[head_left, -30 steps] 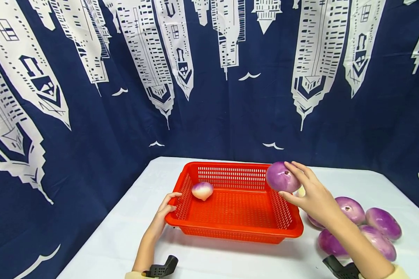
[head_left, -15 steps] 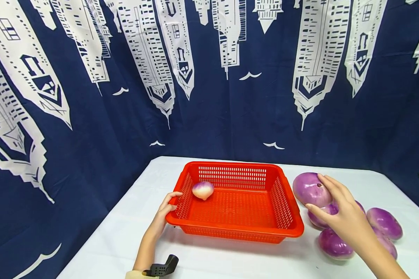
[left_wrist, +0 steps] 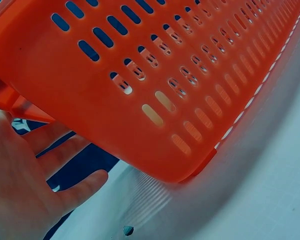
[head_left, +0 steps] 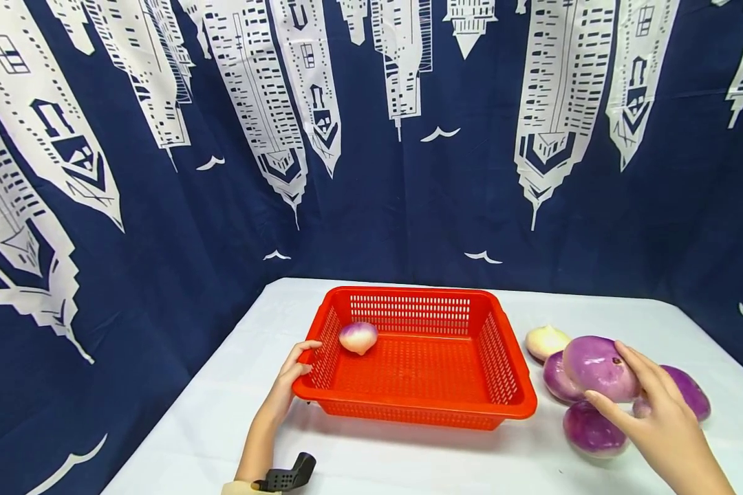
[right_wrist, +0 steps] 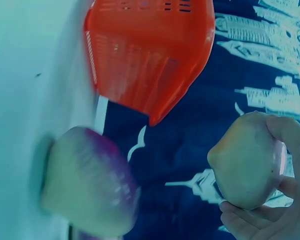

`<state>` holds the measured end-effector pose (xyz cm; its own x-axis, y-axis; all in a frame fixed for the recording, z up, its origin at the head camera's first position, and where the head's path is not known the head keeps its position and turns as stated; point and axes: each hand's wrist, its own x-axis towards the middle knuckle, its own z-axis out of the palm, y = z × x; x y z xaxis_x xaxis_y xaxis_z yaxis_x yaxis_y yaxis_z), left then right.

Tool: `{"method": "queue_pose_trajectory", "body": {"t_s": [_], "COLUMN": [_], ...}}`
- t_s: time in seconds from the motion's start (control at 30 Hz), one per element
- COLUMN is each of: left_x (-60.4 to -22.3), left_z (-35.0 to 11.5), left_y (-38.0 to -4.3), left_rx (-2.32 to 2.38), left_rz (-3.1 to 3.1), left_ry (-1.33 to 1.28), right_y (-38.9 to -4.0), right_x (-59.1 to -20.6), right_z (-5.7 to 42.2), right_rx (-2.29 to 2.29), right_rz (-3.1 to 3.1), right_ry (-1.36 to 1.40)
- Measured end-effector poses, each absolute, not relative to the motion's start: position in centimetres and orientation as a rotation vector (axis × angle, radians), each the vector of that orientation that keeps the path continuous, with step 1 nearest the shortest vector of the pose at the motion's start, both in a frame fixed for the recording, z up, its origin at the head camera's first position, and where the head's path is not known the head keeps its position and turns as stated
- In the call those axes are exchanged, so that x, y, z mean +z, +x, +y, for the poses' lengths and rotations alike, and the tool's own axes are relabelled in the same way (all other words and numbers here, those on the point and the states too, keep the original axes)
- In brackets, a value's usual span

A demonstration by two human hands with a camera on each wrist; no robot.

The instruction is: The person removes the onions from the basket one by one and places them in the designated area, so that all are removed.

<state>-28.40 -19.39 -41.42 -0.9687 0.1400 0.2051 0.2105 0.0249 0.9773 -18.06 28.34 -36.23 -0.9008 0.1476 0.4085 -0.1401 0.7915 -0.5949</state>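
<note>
My right hand grips a purple-topped turnip between thumb and fingers, over the group of turnips on the right. In the right wrist view the held turnip turns its pale, pointed underside to the camera. A red plastic basket stands mid-table, with one purple and white turnip in its left part. The fingers of my left hand hook over the basket's left rim. From the left wrist, the thumb shows apart from the basket wall, and the other fingertips are hidden behind the rim.
Several turnips lie right of the basket, among them a purple one at the front and a pale-bottomed one at the back. A white cloth covers the table. Behind it hangs a navy curtain with white city prints.
My right hand has carried the turnip from the basket's right rim rightward and toward me, over the other turnips. My left hand and the basket stay where they were.
</note>
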Motion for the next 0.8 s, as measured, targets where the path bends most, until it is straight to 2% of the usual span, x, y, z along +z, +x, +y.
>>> {"method": "queue_pose_trajectory", "body": {"t_s": [0.23, 0.4, 0.57, 0.8], "left_x": [-41.5, -41.5, -41.5, -41.7], "left_z": [-19.4, -19.4, -19.4, -19.3], "left_y": [-28.4, -28.4, -28.4, -28.6], "left_rx": [-2.137, -2.135, -2.135, -2.123], "left_rz": [-2.223, -2.217, -2.215, -2.219], "left_ry": [-0.358, -0.368, -0.376, -0.375], "right_y": [-17.4, -17.4, -17.8, -19.0], "right_x": [-38.1, -39.9, -41.1, -40.9], "right_z": [30.8, 32.2, 33.6, 34.7], "right_rx": [0.921, 0.895, 0.880, 0.865], "right_rz": [-2.663, -2.667, -2.684, -2.683], "right_ry": [-0.281, -0.354, -0.322, -0.178]}}
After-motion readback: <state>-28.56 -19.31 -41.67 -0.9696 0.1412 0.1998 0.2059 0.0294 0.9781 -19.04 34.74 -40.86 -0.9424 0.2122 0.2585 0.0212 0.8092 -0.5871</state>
